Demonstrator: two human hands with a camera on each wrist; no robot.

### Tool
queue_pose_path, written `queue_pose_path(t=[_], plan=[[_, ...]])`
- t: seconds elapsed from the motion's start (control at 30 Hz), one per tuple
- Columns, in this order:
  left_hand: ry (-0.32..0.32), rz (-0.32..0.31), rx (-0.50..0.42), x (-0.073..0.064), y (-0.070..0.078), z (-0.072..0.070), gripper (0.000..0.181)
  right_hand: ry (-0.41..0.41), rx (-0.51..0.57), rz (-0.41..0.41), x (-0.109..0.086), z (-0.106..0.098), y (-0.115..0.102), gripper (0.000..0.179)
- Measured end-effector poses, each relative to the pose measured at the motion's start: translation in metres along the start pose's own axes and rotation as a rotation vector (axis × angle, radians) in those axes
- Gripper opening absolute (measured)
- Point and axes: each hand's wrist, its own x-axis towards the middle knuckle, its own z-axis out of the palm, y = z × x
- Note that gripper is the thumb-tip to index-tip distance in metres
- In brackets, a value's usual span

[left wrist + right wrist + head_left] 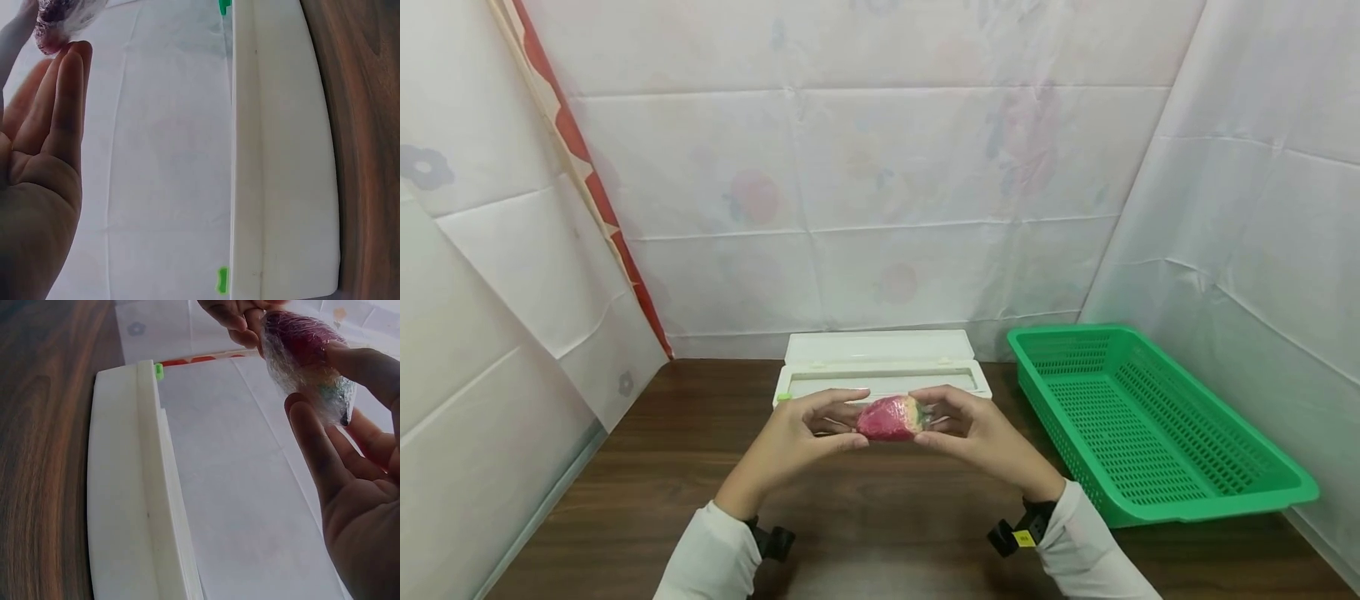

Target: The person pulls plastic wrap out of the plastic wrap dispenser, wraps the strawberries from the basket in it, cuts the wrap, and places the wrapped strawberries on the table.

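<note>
A pinkish-red fruit [889, 418] with a yellow and green end is held up between both hands, wrapped in crinkled clear film. My left hand [812, 427] has its thumb and fingertips at the red end. In the left wrist view its other fingers [64, 94] reach up to the fruit's underside, nearly straight. At the green end, my right hand [973, 429] pinches the fruit between thumb and fingers; the right wrist view shows the shiny wrap [306, 356] there. Behind the hands lies a long white cling film box [880, 347], its lid raised.
A green slider [784, 397] sits at the white box's left end. On the right stands a green perforated basket [1210, 510]. The brown wooden table [647, 467] is walled by white printed sheets [880, 167] at the back and sides.
</note>
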Motion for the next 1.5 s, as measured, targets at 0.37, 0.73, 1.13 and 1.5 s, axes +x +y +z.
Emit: queue_pose_path(t=[0.37, 0.73, 1.13, 1.5], plan=[[-0.001, 0.045, 0.031, 0.002, -0.002, 0.003, 0.045, 0.024, -0.045, 0.012, 0.001, 0.003, 0.001, 0.044], [-0.033, 0.067, 0.246, 0.004, -0.002, 0.003, 0.043, 0.068, -0.179, 0.047, 0.001, 0.010, 0.002, 0.043], [-0.097, 0.086, 0.281, 0.004, -0.002, 0.004, 0.049, 0.029, -0.246, 0.040, -0.001, 0.016, 0.006, 0.044], [-0.215, 0.035, 0.303, 0.000, -0.012, 0.010, 0.039, -0.022, -0.240, 0.090, -0.010, 0.023, 0.016, 0.043]])
